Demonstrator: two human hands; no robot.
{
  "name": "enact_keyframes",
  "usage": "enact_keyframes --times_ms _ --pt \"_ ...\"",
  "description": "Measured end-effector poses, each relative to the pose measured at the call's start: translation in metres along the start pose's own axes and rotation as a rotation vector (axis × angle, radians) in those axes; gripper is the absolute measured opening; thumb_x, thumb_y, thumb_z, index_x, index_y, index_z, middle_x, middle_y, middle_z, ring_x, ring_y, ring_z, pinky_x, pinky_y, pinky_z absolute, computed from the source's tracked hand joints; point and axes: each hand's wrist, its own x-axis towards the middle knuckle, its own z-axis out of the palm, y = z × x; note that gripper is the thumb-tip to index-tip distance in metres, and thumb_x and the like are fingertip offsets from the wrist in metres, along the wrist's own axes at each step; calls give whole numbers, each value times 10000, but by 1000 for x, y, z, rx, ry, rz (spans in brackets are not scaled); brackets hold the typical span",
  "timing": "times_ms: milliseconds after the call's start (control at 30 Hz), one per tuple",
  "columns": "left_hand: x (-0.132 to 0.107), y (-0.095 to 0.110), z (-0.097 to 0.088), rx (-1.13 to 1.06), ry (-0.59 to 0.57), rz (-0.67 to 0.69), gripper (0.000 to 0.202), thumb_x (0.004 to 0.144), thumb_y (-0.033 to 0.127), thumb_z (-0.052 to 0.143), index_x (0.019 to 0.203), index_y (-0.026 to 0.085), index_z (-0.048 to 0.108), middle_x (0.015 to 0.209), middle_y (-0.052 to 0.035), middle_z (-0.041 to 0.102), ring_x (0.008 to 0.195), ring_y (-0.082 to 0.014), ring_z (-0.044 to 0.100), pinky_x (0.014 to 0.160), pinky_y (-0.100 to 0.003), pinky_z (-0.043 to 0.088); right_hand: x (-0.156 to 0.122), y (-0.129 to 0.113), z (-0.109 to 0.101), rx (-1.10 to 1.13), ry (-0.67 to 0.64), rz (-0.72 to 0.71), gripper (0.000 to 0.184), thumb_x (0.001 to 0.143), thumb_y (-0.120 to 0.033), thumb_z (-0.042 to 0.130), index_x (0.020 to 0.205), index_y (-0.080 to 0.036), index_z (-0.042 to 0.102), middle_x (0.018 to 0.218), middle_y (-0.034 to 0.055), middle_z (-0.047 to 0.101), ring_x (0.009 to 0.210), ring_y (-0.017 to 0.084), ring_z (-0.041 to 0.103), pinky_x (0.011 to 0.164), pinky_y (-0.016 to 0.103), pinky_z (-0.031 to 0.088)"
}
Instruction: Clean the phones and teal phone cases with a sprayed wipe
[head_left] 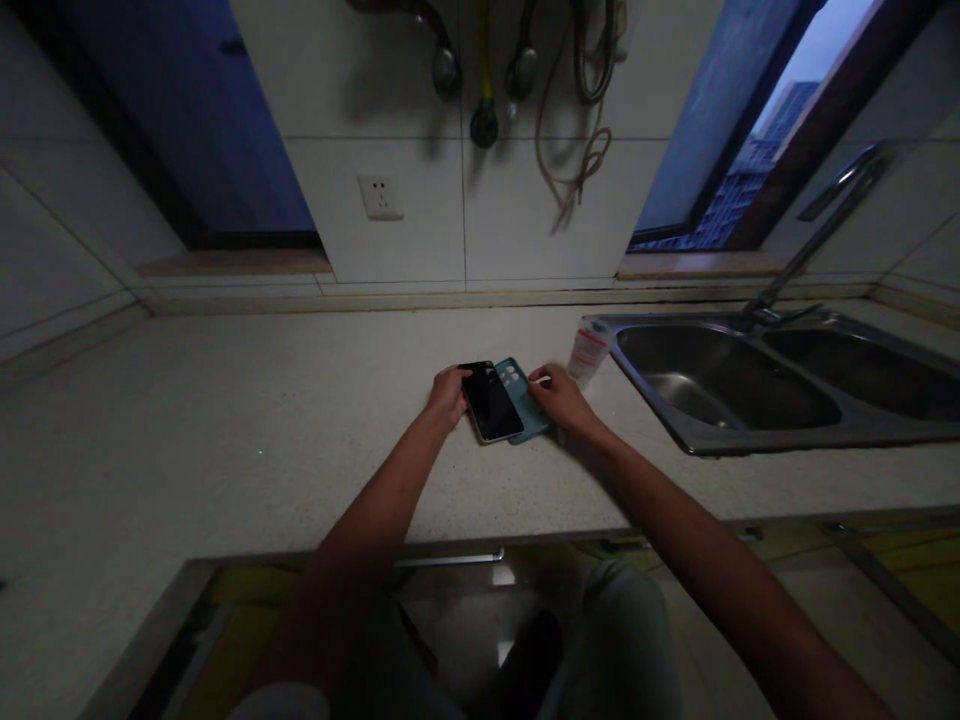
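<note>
Where the forearms meet over the pale speckled stone counter (262,420), the left hand (448,397) curls shut on the left edge of a black glass-fronted phone (491,402). The right hand (559,398), half-closed, sets its fingertips on a teal rubbery phone case (530,412); I cannot tell whether it grips. The phone lies screen-up between the hands, overlapping the case but not seated in it, so fitting seems unfinished. Both long axes run away from the person, far ends leaning left. Just beyond the right hand stands a white red-labelled tube (589,350), then a steel double sink (787,440).

Double sink (750,441), tap (819,232), wall socket (380,196), perhaps hoses (586,150)
</note>
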Motion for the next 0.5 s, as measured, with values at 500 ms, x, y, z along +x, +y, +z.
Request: enact_keyframes --times_ms 500 --pt "-1 -2 -2 114 130 230 100 721 106 595 660 170 643 620 18 601 605 -130 532 602 -222 400 -11 -3 27 435 -73 17 497 725 -393 598 1171 -177 555 678 -57 539 628 147 511 573 258 375"
